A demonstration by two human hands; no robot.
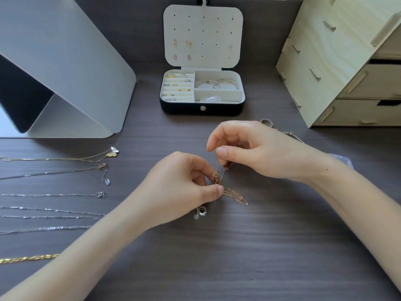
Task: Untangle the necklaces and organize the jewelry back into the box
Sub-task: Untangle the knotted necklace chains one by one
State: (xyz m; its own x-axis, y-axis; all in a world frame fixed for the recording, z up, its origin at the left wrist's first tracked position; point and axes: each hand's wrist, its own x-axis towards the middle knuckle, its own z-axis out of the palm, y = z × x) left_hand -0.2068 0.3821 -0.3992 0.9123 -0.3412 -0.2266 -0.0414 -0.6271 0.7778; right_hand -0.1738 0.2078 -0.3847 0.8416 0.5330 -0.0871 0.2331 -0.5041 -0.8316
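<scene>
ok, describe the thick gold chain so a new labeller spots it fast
On the left side of the table, necklaces lie stretched out in a column. The gold chain is the one nearest the person, at the frame's left edge: thick, braided and yellow, where the others are thin.

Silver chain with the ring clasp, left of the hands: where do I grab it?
Pinch the clasp at the right end of the silver chain, coming from above and the right. It lies flat and straight, running off the left edge; the clasp is its one thicker part. Left hand and right hand both pinch the rose-gold tangle.
</scene>
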